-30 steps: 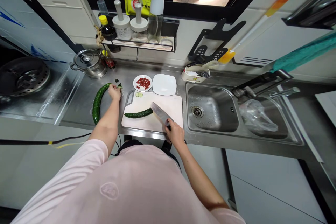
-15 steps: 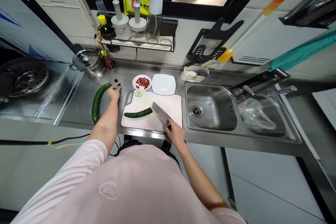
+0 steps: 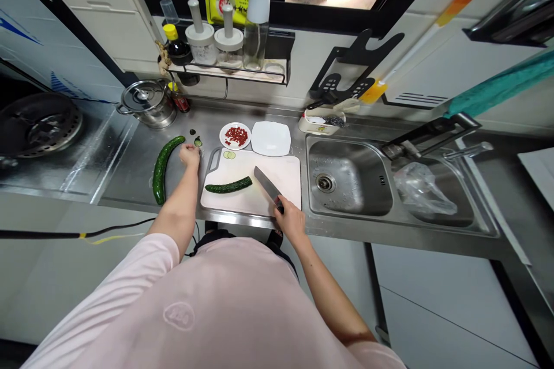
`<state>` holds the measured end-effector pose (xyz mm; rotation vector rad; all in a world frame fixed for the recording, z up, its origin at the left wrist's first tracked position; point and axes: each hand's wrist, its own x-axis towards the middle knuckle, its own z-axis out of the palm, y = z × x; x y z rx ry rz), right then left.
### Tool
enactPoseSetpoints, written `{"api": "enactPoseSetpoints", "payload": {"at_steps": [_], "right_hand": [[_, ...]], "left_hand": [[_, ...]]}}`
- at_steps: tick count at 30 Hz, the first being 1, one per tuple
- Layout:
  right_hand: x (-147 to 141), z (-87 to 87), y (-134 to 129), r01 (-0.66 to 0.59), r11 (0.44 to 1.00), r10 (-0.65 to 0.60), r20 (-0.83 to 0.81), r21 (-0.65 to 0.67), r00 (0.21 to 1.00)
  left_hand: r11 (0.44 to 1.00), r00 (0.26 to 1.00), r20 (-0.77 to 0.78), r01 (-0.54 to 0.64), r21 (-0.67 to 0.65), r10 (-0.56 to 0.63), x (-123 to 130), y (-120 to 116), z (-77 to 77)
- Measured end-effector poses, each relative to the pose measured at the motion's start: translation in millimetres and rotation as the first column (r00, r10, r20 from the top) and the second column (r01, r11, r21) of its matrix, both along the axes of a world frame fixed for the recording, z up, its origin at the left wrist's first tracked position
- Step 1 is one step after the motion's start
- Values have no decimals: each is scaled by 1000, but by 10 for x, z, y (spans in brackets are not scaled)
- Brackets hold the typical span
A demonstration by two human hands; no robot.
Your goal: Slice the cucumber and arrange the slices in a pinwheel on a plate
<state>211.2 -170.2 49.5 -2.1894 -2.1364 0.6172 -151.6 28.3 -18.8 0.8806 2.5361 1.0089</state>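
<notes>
My right hand point(image 3: 289, 218) is closed on the handle of a knife point(image 3: 267, 185), its blade slanting over the right part of the white cutting board point(image 3: 277, 176). A cut cucumber point(image 3: 228, 185) lies on the board left of the blade, and thin slices point(image 3: 229, 155) rest near the board's upper left corner. Left of the board, my left hand point(image 3: 189, 155) is over the steel counter with its fingers curled; whether they hold anything is hidden. Just above it lie small green cucumber ends point(image 3: 198, 141). A whole cucumber point(image 3: 160, 173) lies to its left.
Behind the board stand a plate of chopped red pieces point(image 3: 236, 136) and a white square plate point(image 3: 270, 138). The sink point(image 3: 350, 179) is at the right, with a plastic bag point(image 3: 422, 187) in its second basin. A lidded pot point(image 3: 147, 104) stands at the back left.
My left hand has drawn back slightly from the green ends, which now show more fully. The knife and my right hand have barely moved.
</notes>
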Motion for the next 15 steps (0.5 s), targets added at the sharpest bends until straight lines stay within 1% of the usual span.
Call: {"api": "enactPoseSetpoints", "payload": {"at_steps": [3,4,6,8,10,13,15], "right_hand": [[-12,-23,8,40,999,-40,-21,-8,999],[-19,-32,13,56,998,-56,-24,-13,998],[-35,-44,29,77,997,-77,-25,-23,997],[-50,-49,47,81,996,-82,-26,-33,996],[-62,-46,65,77,996,-78,-28,-34,997],[-71,-36,89,71,997,-72,-30,-29,997],[-74,-29,102,69,997,-70,-27,-36,997]], "left_hand": [[989,995,52,-90,116,84,115,-39,46],[980,993,87,-96,175,82,175,-61,61],[954,987,155,-78,290,34,329,-130,86],[929,984,165,3,369,-68,507,-239,100],[912,968,175,95,398,-177,682,-385,104],[888,931,159,249,386,-330,884,-636,107],[861,905,95,357,362,-415,970,-797,122]]}}
